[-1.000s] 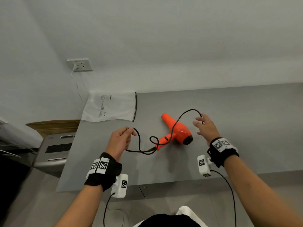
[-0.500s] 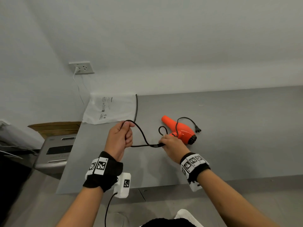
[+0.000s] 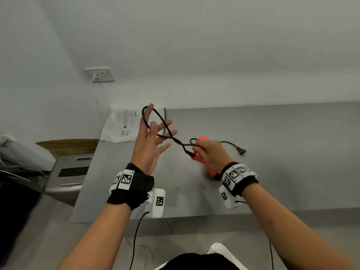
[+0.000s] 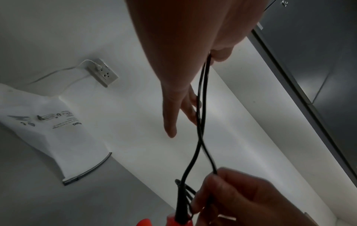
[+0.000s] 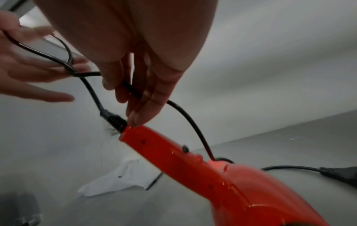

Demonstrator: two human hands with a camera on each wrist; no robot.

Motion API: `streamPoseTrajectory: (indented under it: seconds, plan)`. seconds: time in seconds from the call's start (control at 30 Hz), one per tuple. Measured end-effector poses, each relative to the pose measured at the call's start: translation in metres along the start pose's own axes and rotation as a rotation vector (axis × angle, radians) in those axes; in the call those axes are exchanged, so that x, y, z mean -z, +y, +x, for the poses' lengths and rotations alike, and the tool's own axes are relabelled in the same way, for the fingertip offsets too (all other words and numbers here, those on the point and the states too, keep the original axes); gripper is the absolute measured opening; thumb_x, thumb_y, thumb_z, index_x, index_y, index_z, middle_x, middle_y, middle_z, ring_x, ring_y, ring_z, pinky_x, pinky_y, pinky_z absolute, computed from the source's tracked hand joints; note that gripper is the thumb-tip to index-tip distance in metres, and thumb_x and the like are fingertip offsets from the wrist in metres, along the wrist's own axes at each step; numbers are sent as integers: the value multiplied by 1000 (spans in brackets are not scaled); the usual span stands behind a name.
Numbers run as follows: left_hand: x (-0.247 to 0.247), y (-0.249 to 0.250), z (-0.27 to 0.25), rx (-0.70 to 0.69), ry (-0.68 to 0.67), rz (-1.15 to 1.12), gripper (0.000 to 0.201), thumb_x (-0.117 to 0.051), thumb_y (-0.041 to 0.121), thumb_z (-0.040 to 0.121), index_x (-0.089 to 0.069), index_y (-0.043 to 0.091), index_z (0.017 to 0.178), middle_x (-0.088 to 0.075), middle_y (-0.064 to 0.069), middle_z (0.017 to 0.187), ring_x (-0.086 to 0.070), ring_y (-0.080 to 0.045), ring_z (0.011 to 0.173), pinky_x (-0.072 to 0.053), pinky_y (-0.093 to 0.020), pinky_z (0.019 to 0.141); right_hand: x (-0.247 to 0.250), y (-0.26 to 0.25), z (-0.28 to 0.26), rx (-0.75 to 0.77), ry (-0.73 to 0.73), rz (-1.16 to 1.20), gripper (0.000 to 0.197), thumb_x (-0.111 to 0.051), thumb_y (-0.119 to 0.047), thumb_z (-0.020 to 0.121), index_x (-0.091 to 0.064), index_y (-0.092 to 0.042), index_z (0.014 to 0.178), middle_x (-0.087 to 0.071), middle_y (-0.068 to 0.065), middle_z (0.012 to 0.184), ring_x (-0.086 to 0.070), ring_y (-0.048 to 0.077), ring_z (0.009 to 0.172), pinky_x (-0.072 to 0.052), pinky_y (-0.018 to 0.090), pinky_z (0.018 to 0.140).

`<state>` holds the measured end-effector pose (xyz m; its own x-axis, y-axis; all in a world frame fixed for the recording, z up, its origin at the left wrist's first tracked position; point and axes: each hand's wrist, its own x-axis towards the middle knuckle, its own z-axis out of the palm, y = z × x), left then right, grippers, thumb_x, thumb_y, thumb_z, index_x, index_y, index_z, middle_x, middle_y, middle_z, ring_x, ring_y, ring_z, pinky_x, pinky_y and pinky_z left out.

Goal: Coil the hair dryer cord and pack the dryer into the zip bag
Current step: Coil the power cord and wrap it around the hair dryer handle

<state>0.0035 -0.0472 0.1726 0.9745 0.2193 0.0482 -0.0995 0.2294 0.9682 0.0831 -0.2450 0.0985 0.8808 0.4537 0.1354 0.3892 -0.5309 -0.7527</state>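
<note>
The orange hair dryer [image 3: 208, 170] lies on the grey table [image 3: 282, 172], mostly hidden under my right hand [image 3: 202, 151]. In the right wrist view its handle [image 5: 173, 149] points at my fingertips. That hand pinches the black cord [image 3: 165, 129] close to the handle's strain relief [image 5: 114, 120]. My left hand [image 3: 153, 133] is raised with fingers spread and straight, and a loop of cord [image 4: 201, 122] hangs over its thumb. The plug [image 3: 241, 151] lies on the table to the right. The white zip bag [image 3: 124, 125] lies flat at the far left corner.
A wall outlet [image 3: 100, 75] with a white cable plugged in is above the bag. Left of the table stand a cardboard box [image 3: 68, 145] and a grey appliance [image 3: 72, 172]. The table's near edge [image 3: 194, 217] runs just below my wrists.
My left hand rose and opened from a fist, and the cord loop now hangs on its thumb. My right hand came in from the cord's far end to pinch the cord by the handle.
</note>
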Motion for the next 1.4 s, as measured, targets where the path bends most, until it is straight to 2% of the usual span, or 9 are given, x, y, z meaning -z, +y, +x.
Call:
streamPoseTrajectory:
  seconds: [0.13,0.33,0.43,0.5,0.67,0.77,0.93,1.13,1.4]
  plan:
    - [-10,-9,12,-57,-40,156,64,-50,22,105,-20,55,152,-65,-12,117,-74,-27,99,-59,-47,89,10,-16,5,49,35,5,23,-53,-19,98,-58,-10,77,-67,4,70,-66,15,64,-52,26,65]
    - [-5,-9,24,-72,-13,350,22,-49,2,101,-60,13,116,-53,-11,83,-53,-15,63,-52,-33,60,47,17,28,-206,373,133,26,-51,-16,98,-59,-9,74,-69,20,73,-64,24,58,-55,35,63]
    - [7,-5,29,-73,87,347,21,-52,5,99,-67,13,111,-58,-1,82,-55,-15,75,-49,-31,69,71,28,28,-297,392,233,29,-50,-16,99,-60,3,79,-68,26,76,-63,26,60,-59,49,67]
    - [8,-8,34,5,70,414,27,-60,13,97,-64,17,124,-64,3,101,-60,-14,92,-55,-34,79,77,14,25,-215,308,205,28,-51,-15,99,-58,1,77,-66,17,70,-62,20,60,-57,42,68]
    - [-21,-54,36,193,-185,599,56,-72,44,87,-60,13,131,-67,-3,129,-63,-14,117,-47,-36,107,64,-37,26,-37,109,321,29,-48,-14,102,-58,1,80,-70,23,78,-68,38,66,-59,42,65]
    - [-45,-71,36,152,-286,521,30,-66,43,88,-67,35,117,-72,8,120,-64,-10,117,-46,-36,109,56,-54,28,39,74,324,29,-48,-17,103,-59,0,82,-73,18,80,-71,33,70,-60,41,69]
    - [-54,-65,39,146,-134,318,26,-42,16,105,-61,11,89,-56,0,56,-59,-22,56,-54,-42,72,73,-52,39,126,244,275,28,-47,-14,102,-61,3,86,-71,18,83,-69,28,77,-56,36,76]
    - [-21,-46,37,65,-2,176,32,-40,19,108,-57,11,82,-32,7,52,-27,-10,46,-27,-25,49,128,5,60,-118,458,11,29,-47,-25,100,-65,-7,87,-73,12,90,-68,29,90,-51,37,84]
    - [19,-31,34,21,134,203,33,-40,18,107,-57,13,79,-31,10,50,-21,-7,43,-17,-19,40,172,44,93,-367,615,-100,38,-47,-21,98,-70,6,84,-73,23,91,-66,38,90,-37,29,71]
